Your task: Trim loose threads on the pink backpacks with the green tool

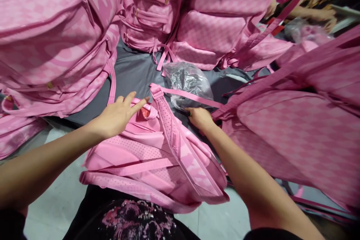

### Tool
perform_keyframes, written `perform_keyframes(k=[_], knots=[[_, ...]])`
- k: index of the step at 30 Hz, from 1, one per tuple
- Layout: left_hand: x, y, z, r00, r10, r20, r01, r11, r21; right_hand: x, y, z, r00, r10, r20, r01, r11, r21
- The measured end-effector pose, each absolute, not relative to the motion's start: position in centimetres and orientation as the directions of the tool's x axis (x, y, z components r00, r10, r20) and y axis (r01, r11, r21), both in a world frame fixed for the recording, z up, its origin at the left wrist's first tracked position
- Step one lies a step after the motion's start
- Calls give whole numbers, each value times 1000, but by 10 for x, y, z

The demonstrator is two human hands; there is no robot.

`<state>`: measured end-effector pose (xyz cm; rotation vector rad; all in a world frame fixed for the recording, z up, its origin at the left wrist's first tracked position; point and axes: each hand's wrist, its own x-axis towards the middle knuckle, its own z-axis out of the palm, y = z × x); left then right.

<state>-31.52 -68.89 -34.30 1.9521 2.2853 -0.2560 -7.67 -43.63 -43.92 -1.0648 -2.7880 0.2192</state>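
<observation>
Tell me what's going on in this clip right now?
A person works on a pink backpack lying back-side up before them. The left hand rests flat on its top, fingers spread; the right hand pinches at the end of a thin pink strap beside a crumpled clear plastic bag. More pink backpacks are piled all around on the grey surface.

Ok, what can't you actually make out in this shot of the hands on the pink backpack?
Head view only:
- Right hand: fingertips tucked under the pink strap; grip unclear.
- Clear plastic bag: contents blurred by glare.
- Backpack: front hidden, lying face down.
- Left hand: the red tag beside it is too small to read.
- Other person's hand: cut off by backpacks.
</observation>
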Motion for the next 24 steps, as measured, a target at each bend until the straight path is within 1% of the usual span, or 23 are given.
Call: perform_keyframes(k=[2, 4, 5, 6, 7, 8, 9, 10, 11, 12, 13, 14, 15, 16, 17, 18, 19, 20, 21, 22, 23, 24], knots=[[-318, -689, -345, -157, 969, -191, 988, 156, -23, -68, -445, -423, -688, 712, 138, 688, 701, -187], [-322, -690, -344, -154, 968, -196, 984, 168, 61, -64, -464, -400, -642, 707, 296, 671, 705, -230], [-322, -690, -342, -146, 970, -195, 975, 174, 136, -63, -477, -388, -635, 660, 402, 617, 746, -250], [-322, -691, -338, -140, 976, -169, 958, 177, 226, -63, -492, -376, -639, 576, 509, 531, 810, -250], [-320, -693, -333, -147, 984, -97, 930, 171, 324, -64, -508, -365, -656, 464, 596, 418, 880, -225], [-316, -695, -328, -175, 984, 20, 892, 150, 427, -65, -525, -356, -678, 337, 653, 295, 939, -178], [-310, -698, -322, -224, 963, 153, 840, 111, 532, -66, -542, -348, -706, 217, 675, 182, 976, -124], [-304, -702, -317, -275, 928, 252, 770, 55, 636, -67, -557, -343, -728, 117, 676, 86, 993, -79], [-297, -706, -313, -305, 909, 285, 675, -5, 738, -68, -570, -340, -744, 41, 667, 10, 999, -51], [-290, -710, -310, -288, 925, 247, 556, -48, 830, -70, -580, -338, -756, -9, 654, -46, 998, -39], [-283, -713, -310, -228, 960, 161, 425, -51, 904, -71, -589, -337, -762, -25, 647, -73, 996, -47], [-277, -717, -311, -150, 987, 64, 308, -14, 951, -73, -596, -338, -756, 0, 654, -65, 995, -75], [-272, -720, -314, -105, 994, -7, 222, 31, 975, -75, -602, -338, -737, 76, 671, -20, 991, -135], [-268, -723, -318, -122, 992, -40, 169, 60, 984, -77, -607, -338, -694, 200, 692, 47, 971, -233], [-265, -725, -322, -194, 980, -39, 140, 67, 988, -79, -612, -338, -641, 349, 684, 113, 924, -366], [-262, -727, -326, -289, 957, -18, 128, 57, 990, -81, -616, -337, -596, 494, 633, 155, 844, -513], [-260, -729, -330, -375, 927, 11, 133, 41, 990, -84, -621, -335, -585, 601, 545, 164, 746, -646], [-258, -731, -334, -428, 903, 41, 154, 28, 988, -86, -625, -333, -611, 657, 443, 157, 648, -745], [-256, -733, -337, -441, 895, 65, 185, 20, 983, -88, -629, -331, -653, 671, 351, 154, 571, -806], [-254, -736, -341, -428, 900, 89, 224, 10, 975, -90, -631, -330, -692, 664, 283, 163, 526, -835], [-254, -740, -344, -409, 904, 123, 275, -6, 961, -92, -633, -329, -711, 659, 246, 185, 512, -839], [-254, -744, -348, -393, 901, 184, 352, -37, 935, -93, -633, -329, -710, 662, 240, 209, 524, -826]])
